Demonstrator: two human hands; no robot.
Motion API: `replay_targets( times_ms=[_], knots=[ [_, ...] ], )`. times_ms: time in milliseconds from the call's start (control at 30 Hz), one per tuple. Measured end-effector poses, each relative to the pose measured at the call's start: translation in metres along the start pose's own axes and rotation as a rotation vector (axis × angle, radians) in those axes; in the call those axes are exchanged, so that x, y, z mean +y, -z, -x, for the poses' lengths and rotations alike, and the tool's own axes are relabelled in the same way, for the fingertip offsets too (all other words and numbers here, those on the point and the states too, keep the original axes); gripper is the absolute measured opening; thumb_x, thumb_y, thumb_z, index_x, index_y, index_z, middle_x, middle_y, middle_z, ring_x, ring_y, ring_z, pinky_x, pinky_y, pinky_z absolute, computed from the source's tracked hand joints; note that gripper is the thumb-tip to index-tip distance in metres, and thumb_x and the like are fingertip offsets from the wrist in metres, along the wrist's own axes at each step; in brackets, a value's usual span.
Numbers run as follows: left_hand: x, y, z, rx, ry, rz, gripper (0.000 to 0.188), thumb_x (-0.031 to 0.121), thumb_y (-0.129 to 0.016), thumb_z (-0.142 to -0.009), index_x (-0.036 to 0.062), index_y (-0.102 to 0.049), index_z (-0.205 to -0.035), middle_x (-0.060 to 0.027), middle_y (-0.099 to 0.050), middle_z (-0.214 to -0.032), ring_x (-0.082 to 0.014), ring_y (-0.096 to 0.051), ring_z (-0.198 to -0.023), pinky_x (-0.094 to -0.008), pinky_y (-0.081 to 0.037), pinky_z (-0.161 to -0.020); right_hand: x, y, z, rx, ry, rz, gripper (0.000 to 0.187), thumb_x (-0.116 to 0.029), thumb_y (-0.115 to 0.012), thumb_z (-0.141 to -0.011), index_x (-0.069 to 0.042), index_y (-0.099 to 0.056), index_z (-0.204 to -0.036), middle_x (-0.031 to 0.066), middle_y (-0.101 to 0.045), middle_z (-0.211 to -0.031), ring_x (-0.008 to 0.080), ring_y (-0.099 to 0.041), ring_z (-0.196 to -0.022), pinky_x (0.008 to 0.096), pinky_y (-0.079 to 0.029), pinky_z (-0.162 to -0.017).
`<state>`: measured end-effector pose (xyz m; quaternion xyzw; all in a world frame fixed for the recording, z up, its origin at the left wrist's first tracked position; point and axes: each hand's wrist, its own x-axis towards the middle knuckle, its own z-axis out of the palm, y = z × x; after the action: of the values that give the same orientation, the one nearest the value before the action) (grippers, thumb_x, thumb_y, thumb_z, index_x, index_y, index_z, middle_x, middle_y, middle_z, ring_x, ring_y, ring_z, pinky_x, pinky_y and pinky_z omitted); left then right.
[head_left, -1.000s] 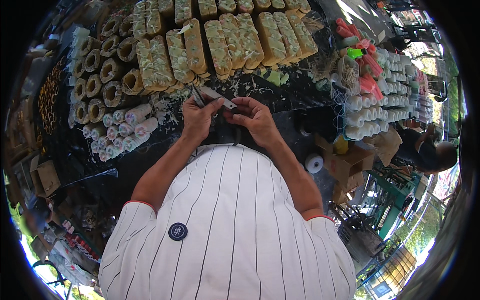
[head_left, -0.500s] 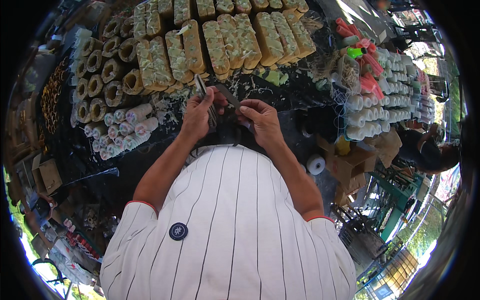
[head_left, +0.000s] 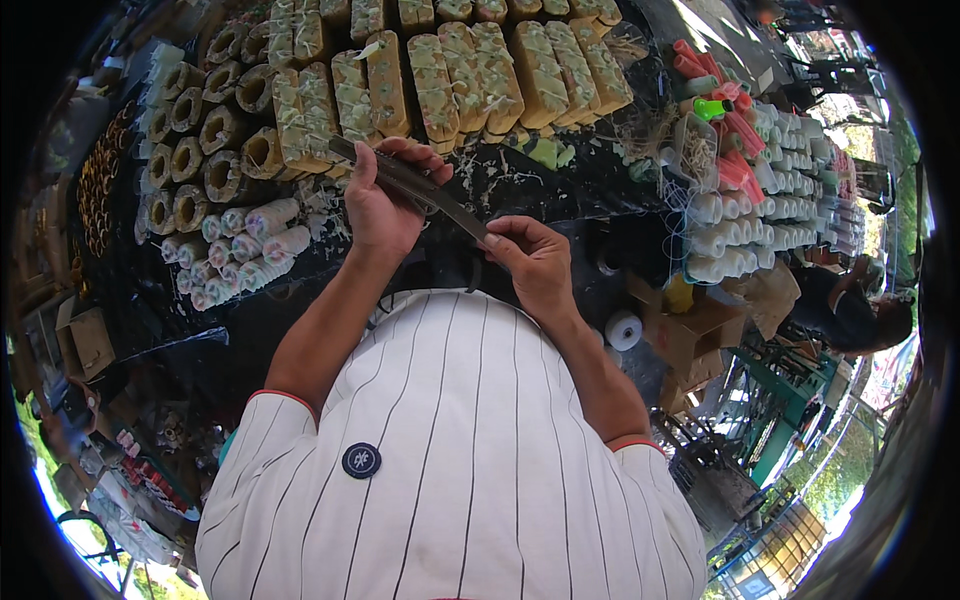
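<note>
Head camera view: a dark metal strip (head_left: 460, 215) slanted from upper left, across the half-curled left hand (head_left: 384, 215), whose grip was unclear, to its lower-right end, pinched between thumb and finger by the right hand (head_left: 538, 265).

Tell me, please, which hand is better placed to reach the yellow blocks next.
Probably the left hand: it lies closer to the yellow blocks, while the right hand sits farther back, pinching the dark strip.
</note>
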<state>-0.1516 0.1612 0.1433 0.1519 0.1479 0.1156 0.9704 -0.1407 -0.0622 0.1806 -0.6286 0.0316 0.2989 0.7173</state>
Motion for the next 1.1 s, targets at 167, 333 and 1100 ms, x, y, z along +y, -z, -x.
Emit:
replay_targets(
  times_ms=[167, 333, 1100],
  knots=[
    [-0.003, -0.003, 0.005, 0.066, 0.023, -0.039, 0.051, 0.056, -0.050, -0.109, 0.0071, -0.065, -0.111, -0.0156, -0.071, -0.100, -0.0337, -0.069, -0.099, -0.0557, -0.057, -0.094, 0.001, 0.005, 0.001, -0.070, -0.012, 0.042, 0.014, -0.002, -0.074, -0.095, 0.003, -0.075, -0.108, 0.0051, -0.076, -0.092, 0.0082, -0.068, -0.081, 0.0227, -0.054, -0.073],
    [-0.002, -0.002, 0.005, 0.055, 0.098, -0.019, 0.049, 0.054, -0.049, -0.110, 0.0073, -0.064, -0.108, -0.0135, -0.068, -0.097, -0.0302, -0.065, -0.091, -0.0484, -0.055, -0.082, 0.001, 0.009, 0.001, -0.120, -0.031, 0.070, 0.013, -0.003, -0.074, -0.095, 0.003, -0.074, -0.107, 0.0048, -0.076, -0.091, 0.0075, -0.067, -0.080, 0.0223, -0.053, -0.072],
    [-0.033, -0.015, 0.018, 0.033, 0.219, -0.236, 0.034, 0.040, -0.057, -0.110, 0.0068, -0.059, -0.103, -0.0135, -0.065, -0.104, -0.0293, -0.065, -0.098, -0.0519, -0.055, -0.095, -0.011, 0.001, 0.002, -0.139, 0.034, 0.228, 0.034, 0.001, -0.080, -0.091, 0.004, -0.070, -0.123, 0.0079, -0.076, -0.108, 0.0130, -0.071, -0.099, 0.0280, -0.057, -0.091]
  ],
)
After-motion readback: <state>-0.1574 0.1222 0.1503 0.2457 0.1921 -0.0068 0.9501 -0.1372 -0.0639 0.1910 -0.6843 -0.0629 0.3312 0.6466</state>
